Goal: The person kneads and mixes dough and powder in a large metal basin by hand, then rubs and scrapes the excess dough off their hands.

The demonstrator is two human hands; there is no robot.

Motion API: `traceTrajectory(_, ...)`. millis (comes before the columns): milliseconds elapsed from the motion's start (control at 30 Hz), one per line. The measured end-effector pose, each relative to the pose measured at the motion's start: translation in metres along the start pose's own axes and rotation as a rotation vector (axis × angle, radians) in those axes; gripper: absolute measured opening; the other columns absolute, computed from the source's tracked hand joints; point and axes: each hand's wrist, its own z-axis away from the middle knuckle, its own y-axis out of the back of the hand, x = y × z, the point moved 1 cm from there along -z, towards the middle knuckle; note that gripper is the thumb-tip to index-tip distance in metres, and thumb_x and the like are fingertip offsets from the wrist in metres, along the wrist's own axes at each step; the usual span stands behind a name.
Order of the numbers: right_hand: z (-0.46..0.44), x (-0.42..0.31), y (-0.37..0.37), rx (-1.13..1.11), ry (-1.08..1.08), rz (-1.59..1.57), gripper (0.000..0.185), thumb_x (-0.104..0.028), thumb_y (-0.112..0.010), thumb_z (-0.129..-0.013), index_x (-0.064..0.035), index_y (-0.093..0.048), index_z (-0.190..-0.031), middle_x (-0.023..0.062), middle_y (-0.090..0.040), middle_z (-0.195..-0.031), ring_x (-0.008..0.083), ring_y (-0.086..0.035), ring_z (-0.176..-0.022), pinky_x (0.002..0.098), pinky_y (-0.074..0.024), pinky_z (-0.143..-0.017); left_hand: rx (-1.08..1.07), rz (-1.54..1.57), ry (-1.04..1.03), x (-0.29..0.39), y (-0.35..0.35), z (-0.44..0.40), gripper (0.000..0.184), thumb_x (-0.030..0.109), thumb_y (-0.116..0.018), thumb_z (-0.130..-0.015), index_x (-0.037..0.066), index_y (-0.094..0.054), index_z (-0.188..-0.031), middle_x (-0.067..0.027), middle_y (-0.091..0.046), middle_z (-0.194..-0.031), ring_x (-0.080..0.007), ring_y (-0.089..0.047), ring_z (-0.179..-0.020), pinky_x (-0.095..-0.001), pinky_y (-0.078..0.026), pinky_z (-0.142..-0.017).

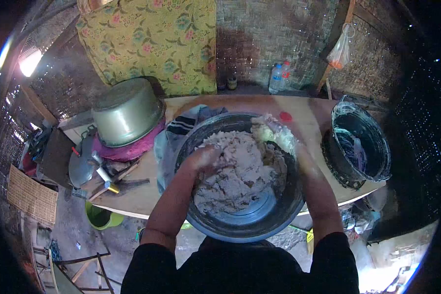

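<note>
In the tub [230,231], dough [242,164] lies between the left hand [208,159], touching it, and right hand [278,136]; fingers' spread and hold can't be seen.

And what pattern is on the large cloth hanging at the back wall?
The hanging cloth is yellow-green with pink flowers and darker leaves; the head view shows it.

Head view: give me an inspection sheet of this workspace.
Surface: pale table, bare patches visible.
Job's things: wide basin holding a crumbly, dough-like mass.
Clutter: upturned metal pot on pink cloth, grey cloth beside the basin, small red disc, black bucket.
Hands: left hand on the mass, fingers partly hidden; right hand at the basin's far right side, heavily coated.
Cables: nothing seen for certain.
Surroundings: woven wall, hanging floral cloth, plastic bottles.
</note>
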Motion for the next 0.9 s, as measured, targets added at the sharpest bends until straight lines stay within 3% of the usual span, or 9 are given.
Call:
traceTrajectory(133, 0.006, 0.006, -0.023, 0.257, -0.087, 0.832, 0.043, -0.042, -0.045, -0.090, -0.0073, -0.054, -0.115, 0.0062, -0.059, -0.105, 0.0182, -0.054, -0.100, 0.0314, -0.0412, -0.088, -0.441, -0.182, 0.007, 0.003, -0.003, 0.041, 0.043, 0.036, -0.052, -0.084, 0.007, -0.051, -0.116, -0.0212, -0.056, -0.107, -0.0338, -0.058, -0.093, -0.0427, -0.045, -0.083)
traceTrajectory(300, -0.039, 0.042, -0.050, 0.104, -0.369, 0.353, 0.041, -0.035, -0.043, -0.092, -0.0070, -0.048, -0.121, 0.0098, -0.051, -0.120, 0.0175, -0.052, -0.105, 0.0303, -0.0426, -0.089, -0.102, 0.292, -0.052, -0.040, 0.014, 0.051, 0.031, 0.024, -0.050, -0.085, 0.007, -0.052, -0.111, -0.0186, -0.057, -0.103, -0.0339, -0.055, -0.096, -0.0396, -0.044, -0.084)
traceTrajectory(367, -0.059, 0.054, -0.069, 0.115, 0.031, 1.214, 0.036, -0.031, -0.047, -0.090, -0.0074, -0.050, -0.117, 0.0074, -0.058, -0.105, 0.0168, -0.058, -0.086, 0.0312, -0.0476, -0.077, -0.114, 0.211, -0.083, -0.031, 0.048, 0.017, 0.027, 0.019, -0.050, -0.086, 0.004, -0.053, -0.108, -0.0170, -0.058, -0.100, -0.0318, -0.055, -0.096, -0.0379, -0.044, -0.081)
traceTrajectory(467, -0.066, 0.090, -0.069, 0.087, -0.110, 0.941, 0.033, -0.033, -0.045, -0.090, -0.0075, -0.054, -0.108, 0.0083, -0.059, -0.098, 0.0245, -0.056, -0.085, 0.0351, -0.0454, -0.077, 0.035, 0.259, 0.021, -0.026, 0.058, -0.024, 0.030, 0.017, -0.048, -0.087, 0.002, -0.052, -0.113, -0.0171, -0.058, -0.104, -0.0305, -0.056, -0.095, -0.0374, -0.043, -0.080)
traceTrajectory(567, -0.042, 0.146, -0.085, 0.097, -0.004, 0.487, 0.033, -0.032, -0.043, -0.088, -0.0085, -0.054, -0.108, 0.0105, -0.058, -0.098, 0.0293, -0.052, -0.094, 0.0450, -0.0383, -0.084, 0.265, 0.878, 0.276, -0.049, 0.010, -0.054, 0.030, 0.019, -0.046, -0.088, 0.001, -0.052, -0.111, -0.0199, -0.055, -0.110, -0.0272, -0.053, -0.102, -0.0388, -0.043, -0.081)
traceTrajectory(667, 0.019, 0.178, -0.124, 0.119, 0.129, 0.126, 0.036, -0.031, -0.043, -0.084, -0.0092, -0.053, -0.111, 0.0126, -0.057, -0.106, 0.0319, -0.047, -0.107, 0.0561, -0.0272, -0.094, 0.086, 0.523, -0.031, -0.060, -0.019, -0.062, 0.034, 0.023, -0.045, -0.089, 0.003, -0.050, -0.116, -0.0165, -0.053, -0.117, -0.0274, -0.052, -0.105, -0.0355, -0.040, -0.090)
traceTrajectory(733, 0.062, 0.097, -0.167, 0.138, 0.209, 0.796, 0.043, -0.032, -0.047, -0.079, -0.0091, -0.051, -0.115, 0.0125, -0.052, -0.117, 0.0324, -0.042, -0.115, 0.0578, -0.0202, -0.099, -0.042, 0.501, -0.107, -0.070, -0.017, -0.066, 0.033, 0.022, -0.047, -0.089, 0.002, -0.051, -0.115, -0.0158, -0.054, -0.114, -0.0269, -0.053, -0.104, -0.0349, -0.040, -0.088)
traceTrajectory(767, 0.074, 0.047, -0.184, 0.118, 0.273, 1.474, 0.048, -0.033, -0.049, -0.077, -0.0093, -0.049, -0.118, 0.0121, -0.049, -0.123, 0.0327, -0.040, -0.119, 0.0569, -0.0180, -0.101, -0.141, 0.484, -0.167, -0.073, -0.016, -0.072, 0.031, 0.021, -0.048, -0.089, 0.002, -0.052, -0.113, -0.0152, -0.056, -0.111, -0.0264, -0.054, -0.102, -0.0343, -0.041, -0.087)
traceTrajectory(900, 0.103, 0.030, -0.175, -0.012, 0.026, 1.283, 0.060, -0.032, -0.052, -0.072, -0.0110, -0.042, -0.128, 0.0119, -0.038, -0.134, 0.0322, -0.032, -0.126, 0.0554, -0.0144, -0.104, -0.073, 0.604, -0.310, -0.098, -0.039, -0.084, 0.048, 0.036, -0.055, -0.082, 0.002, -0.051, -0.116, -0.0189, -0.052, -0.119, -0.0312, -0.048, -0.112, -0.0397, -0.037, -0.095)
